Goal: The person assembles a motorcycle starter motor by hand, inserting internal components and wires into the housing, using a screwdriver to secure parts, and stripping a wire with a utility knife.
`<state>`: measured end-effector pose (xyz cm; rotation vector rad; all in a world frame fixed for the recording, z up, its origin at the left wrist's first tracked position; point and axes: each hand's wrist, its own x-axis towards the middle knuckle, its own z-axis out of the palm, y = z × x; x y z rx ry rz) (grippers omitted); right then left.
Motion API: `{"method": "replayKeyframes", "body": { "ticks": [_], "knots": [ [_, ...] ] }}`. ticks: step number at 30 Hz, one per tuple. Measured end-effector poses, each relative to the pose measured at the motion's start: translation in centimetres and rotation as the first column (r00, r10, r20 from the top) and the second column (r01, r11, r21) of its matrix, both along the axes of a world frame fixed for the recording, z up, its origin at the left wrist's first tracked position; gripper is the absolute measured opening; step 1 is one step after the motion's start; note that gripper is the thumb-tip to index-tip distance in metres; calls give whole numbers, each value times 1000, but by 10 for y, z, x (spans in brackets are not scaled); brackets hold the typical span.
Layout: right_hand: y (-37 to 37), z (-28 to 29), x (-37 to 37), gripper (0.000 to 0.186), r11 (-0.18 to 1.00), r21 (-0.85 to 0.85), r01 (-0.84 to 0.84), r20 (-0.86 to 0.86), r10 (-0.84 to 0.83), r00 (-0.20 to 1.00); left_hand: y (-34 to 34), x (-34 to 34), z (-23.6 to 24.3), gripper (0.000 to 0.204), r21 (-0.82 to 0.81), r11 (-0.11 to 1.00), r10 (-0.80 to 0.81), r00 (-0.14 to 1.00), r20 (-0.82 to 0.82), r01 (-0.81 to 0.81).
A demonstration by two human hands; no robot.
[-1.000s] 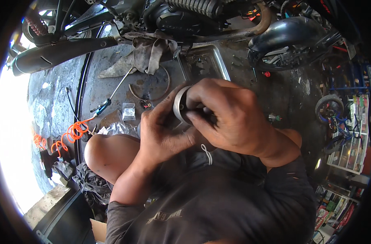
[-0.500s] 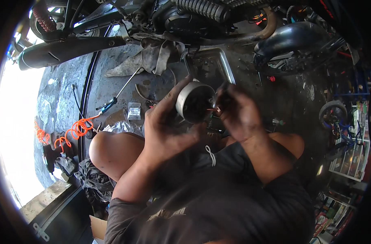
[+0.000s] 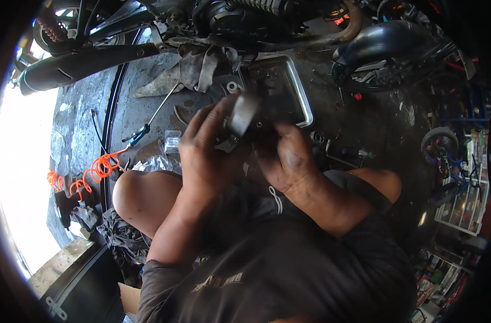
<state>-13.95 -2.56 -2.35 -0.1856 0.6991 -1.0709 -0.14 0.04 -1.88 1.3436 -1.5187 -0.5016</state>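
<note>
A round, shallow metal drum (image 3: 241, 116) is up in front of my lap, blurred by motion, its pale rim turned to the left. My left hand (image 3: 205, 153) grips it, with the fingers around the rim's far left side and the thumb below. Close against its dark right side is my right hand (image 3: 291, 161), fingers curled in. What those fingers pinch is hidden in shadow. Beyond the hands, a metal tray (image 3: 310, 116) with a bright rim lies on the floor. A small pale ring (image 3: 232, 86) rests at the tray's left.
A motorcycle's exhaust muffler (image 3: 67, 67) crosses the far left, beside a dirty rag (image 3: 202, 67). An air blow gun (image 3: 139, 134) joins an orange coiled hose (image 3: 101, 171). Right of my hands lie a socket (image 3: 317, 137) and a screwdriver (image 3: 364, 154). A rack (image 3: 461, 207) stands far right.
The drum has turned from showing its open hollow to showing its rim more edge-on. My right hand has moved left and slightly down, closer to my left hand. More of the tray is visible.
</note>
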Motion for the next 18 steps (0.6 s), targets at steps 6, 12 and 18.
{"method": "replayKeyframes", "body": {
  "ticks": [6,12,18],
  "knots": [
    [6,12,-7,17,997,70,43,5,-43,999,-4,7,-13,64,174,960,-52,752,-657,219],
    [4,2,-23,28,999,-40,-30,-7,30,1000,-4,13,0,62,152,904,-88,522,-848,399],
    [1,-26,-32,26,997,-29,-72,109,75,991,-1,13,-2,63,110,874,-113,420,-901,473]
  ]
}}
